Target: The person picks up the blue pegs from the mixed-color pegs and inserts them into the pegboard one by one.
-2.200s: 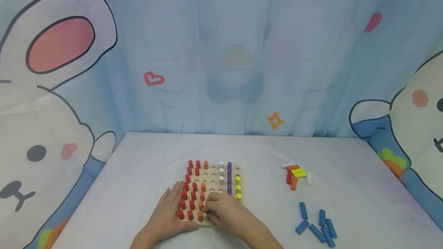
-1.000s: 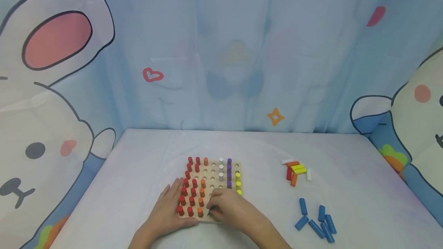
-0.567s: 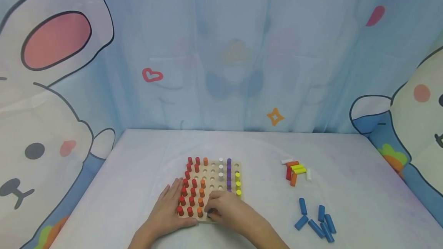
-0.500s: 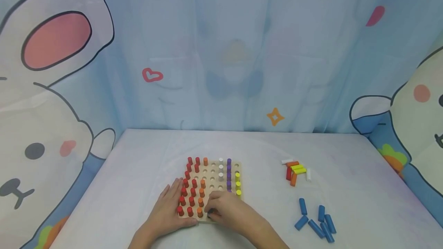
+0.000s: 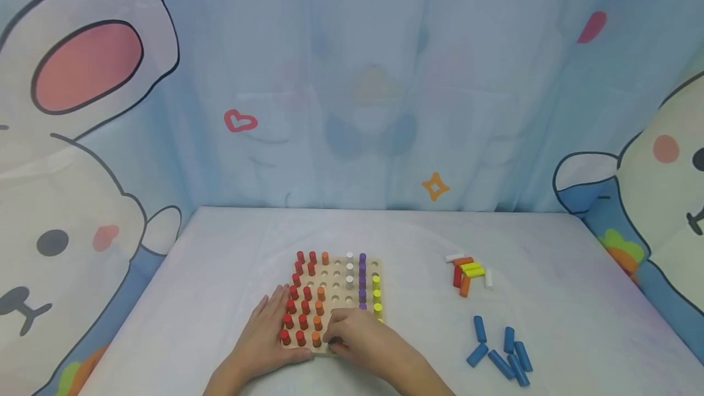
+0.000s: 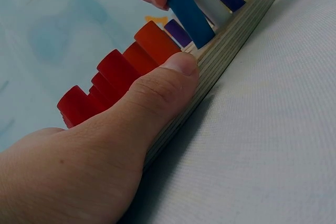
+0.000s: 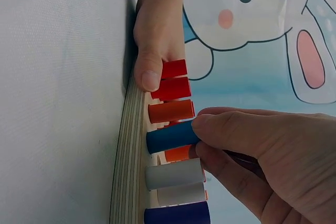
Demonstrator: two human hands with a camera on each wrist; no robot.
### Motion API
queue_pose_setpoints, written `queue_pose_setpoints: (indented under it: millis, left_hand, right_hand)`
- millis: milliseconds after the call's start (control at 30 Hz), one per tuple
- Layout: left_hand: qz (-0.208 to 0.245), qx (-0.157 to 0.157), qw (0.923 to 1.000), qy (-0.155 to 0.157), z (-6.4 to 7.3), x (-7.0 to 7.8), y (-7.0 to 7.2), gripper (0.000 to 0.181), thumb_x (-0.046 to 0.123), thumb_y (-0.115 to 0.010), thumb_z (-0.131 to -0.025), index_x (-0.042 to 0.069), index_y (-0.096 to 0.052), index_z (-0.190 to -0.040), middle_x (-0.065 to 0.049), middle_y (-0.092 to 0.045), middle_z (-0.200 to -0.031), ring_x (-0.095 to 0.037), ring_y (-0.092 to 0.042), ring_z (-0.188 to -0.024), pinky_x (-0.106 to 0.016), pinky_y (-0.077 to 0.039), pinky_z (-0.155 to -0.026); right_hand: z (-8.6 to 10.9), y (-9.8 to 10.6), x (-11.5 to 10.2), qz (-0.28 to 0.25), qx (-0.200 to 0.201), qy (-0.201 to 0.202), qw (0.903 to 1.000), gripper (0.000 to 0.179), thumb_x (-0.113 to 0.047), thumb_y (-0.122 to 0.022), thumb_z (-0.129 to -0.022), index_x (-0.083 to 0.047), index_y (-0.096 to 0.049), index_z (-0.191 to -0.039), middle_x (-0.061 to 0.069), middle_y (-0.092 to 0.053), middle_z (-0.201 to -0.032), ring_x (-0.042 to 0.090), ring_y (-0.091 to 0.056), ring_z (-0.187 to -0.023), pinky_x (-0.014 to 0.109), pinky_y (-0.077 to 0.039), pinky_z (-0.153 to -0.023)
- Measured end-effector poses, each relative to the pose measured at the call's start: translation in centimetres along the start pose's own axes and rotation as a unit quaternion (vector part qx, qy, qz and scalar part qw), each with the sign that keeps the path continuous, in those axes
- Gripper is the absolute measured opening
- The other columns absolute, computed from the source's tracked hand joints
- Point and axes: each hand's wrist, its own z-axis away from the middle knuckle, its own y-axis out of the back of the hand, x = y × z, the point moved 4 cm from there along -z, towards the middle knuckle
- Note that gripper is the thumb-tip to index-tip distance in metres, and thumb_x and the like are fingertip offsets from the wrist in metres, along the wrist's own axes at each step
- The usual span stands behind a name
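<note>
A square wooden pegboard lies on the table, with red, orange, white, purple and yellow pegs standing in it. My left hand rests along its left edge, fingers extended and thumb on the front corner. Between thumb and fingertips, my right hand pinches a blue peg over the front row. This peg, also in the left wrist view, stands slightly tilted between an orange peg and a white peg. Whether its lower end sits in a hole, I cannot tell. My right hand hides part of the board in the head view.
Several loose blue pegs lie on the white table to the right. Farther back is a small pile of yellow pegs with orange, red and white ones. A printed curtain hangs behind the table.
Over the front row, my right hand has shifted only slightly, first right and then back left, with the blue peg still pinched. My left hand stays on the board's edge.
</note>
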Motion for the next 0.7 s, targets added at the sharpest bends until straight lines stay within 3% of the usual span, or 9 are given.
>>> queue_pose_setpoints:
  millis: [367,700]
  left_hand:
    - [0.004,0.001,1.0,0.003,0.06,0.08,0.03,0.126,0.087,-0.054,-0.061,0.005,-0.023,-0.151,-0.012,-0.024,-0.157,-0.023,-0.021,-0.146,-0.049,-0.015,-0.119]
    - [0.003,0.002,1.0,0.005,0.08,0.18,0.11,0.126,0.088,-0.054,-0.06,0.005,-0.023,-0.151,-0.012,-0.024,-0.157,-0.023,-0.022,-0.146,-0.049,-0.015,-0.119]
  right_hand:
    - [0.05,0.09,-0.21,0.001,0.0,-0.008,1.0,0.008,-0.015,-0.074,-0.082,-0.018,-0.077,-0.089,-0.013,-0.068,-0.085,-0.005,-0.058,-0.077,0.011,-0.052,-0.072]
    - [-0.07,-0.27,-0.32,0.002,0.007,-0.02,0.9998,0.008,-0.014,-0.073,-0.083,-0.018,-0.077,-0.089,-0.015,-0.063,-0.085,-0.006,-0.053,-0.074,0.01,-0.051,-0.072]
